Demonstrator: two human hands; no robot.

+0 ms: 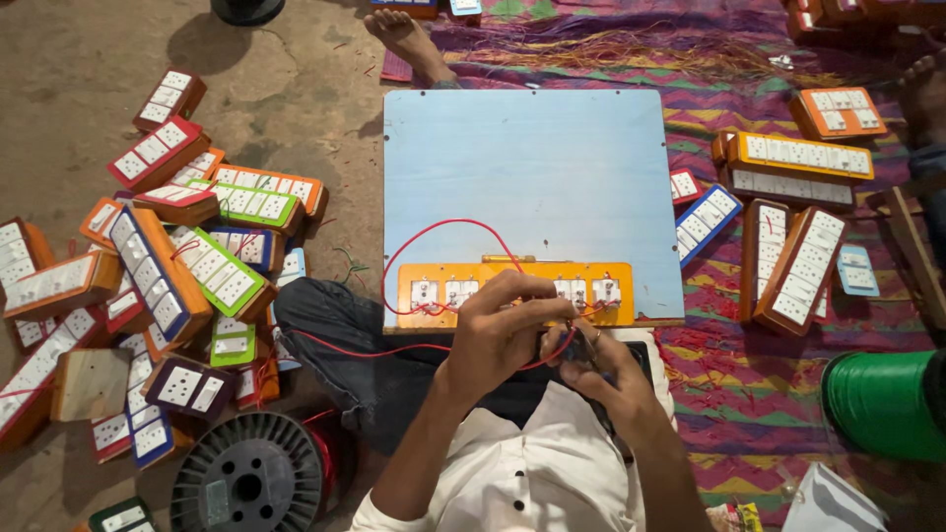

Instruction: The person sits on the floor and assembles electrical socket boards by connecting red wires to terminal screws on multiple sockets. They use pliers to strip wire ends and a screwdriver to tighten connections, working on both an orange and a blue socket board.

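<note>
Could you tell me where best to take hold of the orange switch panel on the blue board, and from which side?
Probably by the orange panel's right short end, from the right: it lies flat and long on the blue board, while the left hand and red wire occupy its middle and left.

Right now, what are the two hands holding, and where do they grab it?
Left hand pinches the thin red wire near the orange switch panel's front edge. Right hand grips the same wire's end; whether it holds a tool is unclear.
</note>
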